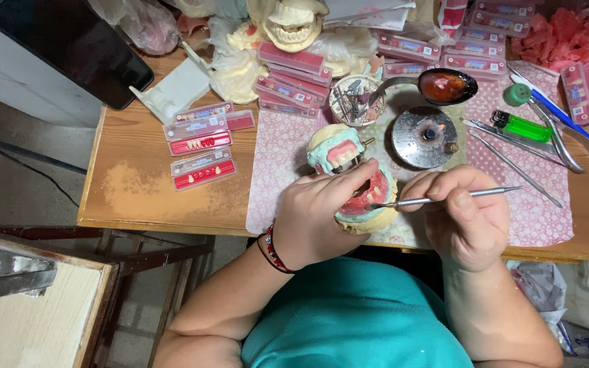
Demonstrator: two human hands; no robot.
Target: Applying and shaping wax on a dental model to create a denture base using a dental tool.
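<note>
Denture model (366, 201) sits at the table (138, 184) edge, just below the round burner (424, 136). Our left hand (315, 218) cups it; our right hand (461, 215) pinches a metal wax tool (444, 197). We judge plaster brittle, wax soft: hold by the base.

A round metal burner (424, 137) sits at the centre of the wooden table (138, 184), a metal spoon of amber wax (444, 86) at its 12 o'clock. A green plastic lighter (521, 126) lies at its 3 o'clock, flat red tooth cards (202, 146) at 9 o'clock.
</note>
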